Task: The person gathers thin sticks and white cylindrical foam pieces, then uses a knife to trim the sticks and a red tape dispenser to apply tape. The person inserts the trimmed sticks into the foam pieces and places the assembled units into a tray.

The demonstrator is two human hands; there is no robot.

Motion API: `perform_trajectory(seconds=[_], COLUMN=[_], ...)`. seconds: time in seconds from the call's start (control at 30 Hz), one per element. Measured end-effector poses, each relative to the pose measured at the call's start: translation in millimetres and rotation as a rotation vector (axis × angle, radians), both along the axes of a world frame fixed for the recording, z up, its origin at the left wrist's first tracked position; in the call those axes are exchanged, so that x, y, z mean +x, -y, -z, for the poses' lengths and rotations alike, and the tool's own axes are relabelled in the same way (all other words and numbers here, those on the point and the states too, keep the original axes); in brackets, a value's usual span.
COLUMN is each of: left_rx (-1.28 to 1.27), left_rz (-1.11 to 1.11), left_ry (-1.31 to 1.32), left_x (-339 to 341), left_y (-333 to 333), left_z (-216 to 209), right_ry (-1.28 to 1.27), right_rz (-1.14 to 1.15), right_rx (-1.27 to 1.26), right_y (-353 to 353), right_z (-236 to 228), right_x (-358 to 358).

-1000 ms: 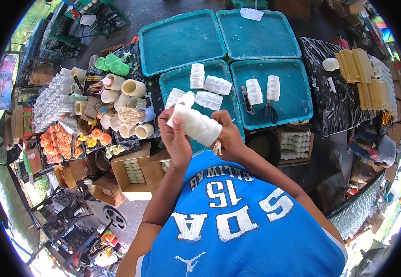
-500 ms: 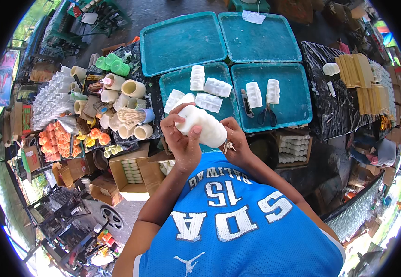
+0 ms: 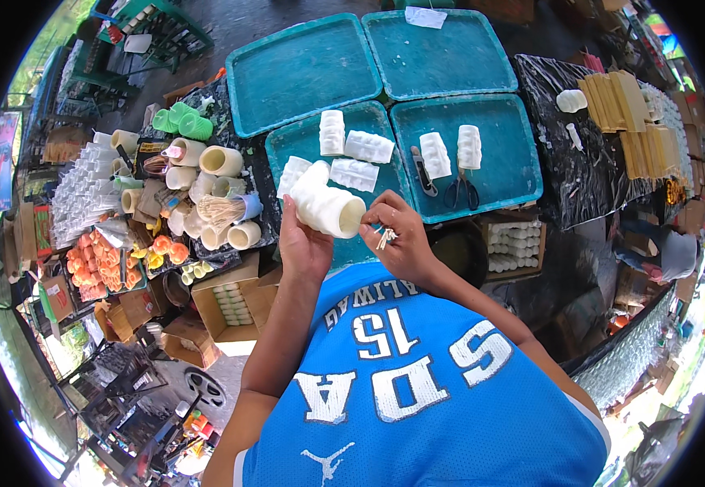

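A hollow white cylinder point(image 3: 317, 203) with a bumpy side rests in my left hand point(image 3: 305, 246), its round open end turned toward my right hand. The fingers of my right hand point(image 3: 403, 241) are pinched at the rim of that opening, and a small bundle of thin pale sticks point(image 3: 386, 238) pokes out of the same hand. Whether the right fingertips hold anything else at the opening, I cannot tell. Just beyond, several white moulded pieces point(image 3: 369, 147) lie in a teal tray point(image 3: 287, 136). One of them is partly covered by the held cylinder.
In the right-hand tray point(image 3: 499, 191) are two white pieces point(image 3: 434, 155), black-handled scissors point(image 3: 461, 193) and a cutter point(image 3: 424, 175). Cream tubes point(image 3: 221, 161), pale sticks point(image 3: 221, 211) and orange pieces point(image 3: 97, 264) crowd the left. Cardboard boxes point(image 3: 231, 304) stand below; flat yellowish strips point(image 3: 645, 154) lie right.
The cylinder has turned so its hollow open end now shows. My left hand has shifted underneath it, and my right fingers have come to the rim. The whole view has shifted slightly.
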State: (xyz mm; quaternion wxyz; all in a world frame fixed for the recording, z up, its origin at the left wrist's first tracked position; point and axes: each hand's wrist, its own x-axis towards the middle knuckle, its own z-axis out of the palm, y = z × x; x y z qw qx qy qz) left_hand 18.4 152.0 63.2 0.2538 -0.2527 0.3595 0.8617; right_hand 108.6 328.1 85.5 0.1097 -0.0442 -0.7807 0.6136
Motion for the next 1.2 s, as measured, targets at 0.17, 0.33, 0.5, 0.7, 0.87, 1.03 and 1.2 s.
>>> perform_trajectory(seconds=[0.17,0.33,0.5,0.7,0.87,1.03,1.2], left_rx=[0.000,0.297,0.306,0.247,0.262,0.172,0.027], left_rz=[0.005,0.057,0.014,0.106,0.192,0.250,0.336], left_ry=[0.016,-0.038,0.181,0.264,0.289,0.206,0.207], left_x=[-0.3,-3.4,-6.3,10.5,19.5,22.2,13.7], left_y=[1.7,28.8,76.0,95.6,72.2,53.9,43.8], left_z=[3.4,65.2,89.2,102.3,89.9,69.5,55.3], right_ry=[0.021,0.192,0.341,0.357,0.575,0.449,0.301], right_rz=[-0.006,-0.123,0.068,0.266,0.469,0.523,0.258], right_rx=[0.001,-0.571,-0.514,-0.224,-0.437,-0.353,-0.437], right_y=[-0.1,-10.8,-52.0,-171.0,-229.5,-181.0,-96.4], right_z=[-1.1,20.5,58.9,182.4,178.1,165.5,155.8], right_x=[-2.7,2.1,-0.4,-83.4,-151.8,-148.0,-83.9])
